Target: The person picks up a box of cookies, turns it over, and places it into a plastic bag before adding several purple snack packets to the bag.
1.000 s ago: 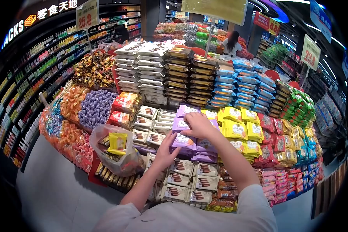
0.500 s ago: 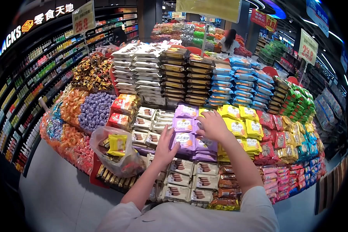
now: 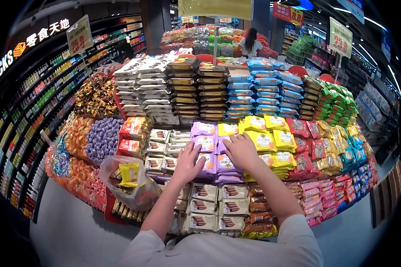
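Purple snack packs point(image 3: 204, 129) lie in stacked rows at the middle of the display. My left hand point(image 3: 189, 163) rests along the left edge of these rows, fingers stretched and thumb apart, holding nothing. On the right side of the same rows, my right hand point(image 3: 241, 152) lies with its fingers spread over the purple packs. Just beyond its fingertips a single yellow pack point(image 3: 228, 129) lies among the purple ones. More yellow packs point(image 3: 263, 140) are piled to the right of that hand. White wafer packs point(image 3: 157, 147) lie to the left of my left hand.
An open plastic bag point(image 3: 140, 189) with a yellow pack point(image 3: 129, 173) inside sits at the left front. Tall stacks of white packs point(image 3: 153, 86) and blue packs point(image 3: 267, 84) rise behind. Price signs point(image 3: 80, 35) stand above. A person point(image 3: 250, 43) is at the back.
My right hand has drawn back from the yellow pack at the rear onto the purple packs, leaving that pack in full view. The whole view has shifted slightly.
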Demonstrator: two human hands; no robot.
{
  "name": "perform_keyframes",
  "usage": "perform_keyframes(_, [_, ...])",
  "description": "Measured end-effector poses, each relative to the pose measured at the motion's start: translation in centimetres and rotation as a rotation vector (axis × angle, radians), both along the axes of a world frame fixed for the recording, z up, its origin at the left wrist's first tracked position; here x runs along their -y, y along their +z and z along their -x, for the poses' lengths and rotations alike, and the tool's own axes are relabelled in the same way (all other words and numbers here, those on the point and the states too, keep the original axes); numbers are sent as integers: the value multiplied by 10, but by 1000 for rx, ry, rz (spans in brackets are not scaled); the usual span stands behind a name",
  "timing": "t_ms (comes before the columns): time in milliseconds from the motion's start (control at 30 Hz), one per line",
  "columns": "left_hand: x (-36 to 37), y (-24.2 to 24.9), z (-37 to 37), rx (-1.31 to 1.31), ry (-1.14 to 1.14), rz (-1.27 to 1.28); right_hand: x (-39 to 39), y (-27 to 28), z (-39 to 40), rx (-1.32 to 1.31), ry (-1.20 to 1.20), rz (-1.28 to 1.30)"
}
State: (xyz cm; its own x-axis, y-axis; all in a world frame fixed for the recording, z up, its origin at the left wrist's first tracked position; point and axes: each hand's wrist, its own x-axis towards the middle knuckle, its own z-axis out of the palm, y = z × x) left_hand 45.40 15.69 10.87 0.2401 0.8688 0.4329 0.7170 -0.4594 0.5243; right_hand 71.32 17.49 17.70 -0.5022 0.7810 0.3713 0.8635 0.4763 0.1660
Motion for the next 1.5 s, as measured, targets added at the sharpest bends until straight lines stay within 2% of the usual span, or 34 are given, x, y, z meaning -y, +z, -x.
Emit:
perform_keyframes(167, [1,-2,-4,121,-41,29,2,1,7,17,-33,34])
perform_keyframes(333, [10,2,-7,124,-6,10,10,1,9,18,-59,28])
perform_keyframes(433, [16,2,0,182,11,-24,25,0,7,2,-26,-119])
perform_keyframes(533, [31,1,8,246,12,-39,68,22,-2,-122,48,-69])
perform_keyframes(600, [47,2,13,267,4,-41,105,31,-17,-416,192,35])
perform_keyframes(667, [65,2,18,336,16,-66,143,26,-28,-727,212,138])
perform_keyframes(733, [78,-4,21,360,21,-77,177,5,-35,-912,134,167])
perform_keyframes(833, [93,-21,21,507,53,64,214,-19,-43,-995,58,168])
perform_keyframes(967, [100,-21,5,499,59,-5,247,-34,-46,-1130,-71,244])
perform_keyframes(1133, [101,-4,-23,429,-26,-100,268,-59,-51,-1160,-8,90])
perform_keyframes(1200, [101,-2,-33,429,-80,-88,278,-67,-51,-1139,-87,195])
perform_keyframes(1467, [118,-3,-58,394,-154,-92,299,-75,-44,-1177,-71,177])
perform_keyframes(1500, [122,-4,-59,453,-167,-71,301,-75,-43,-1187,-63,188])
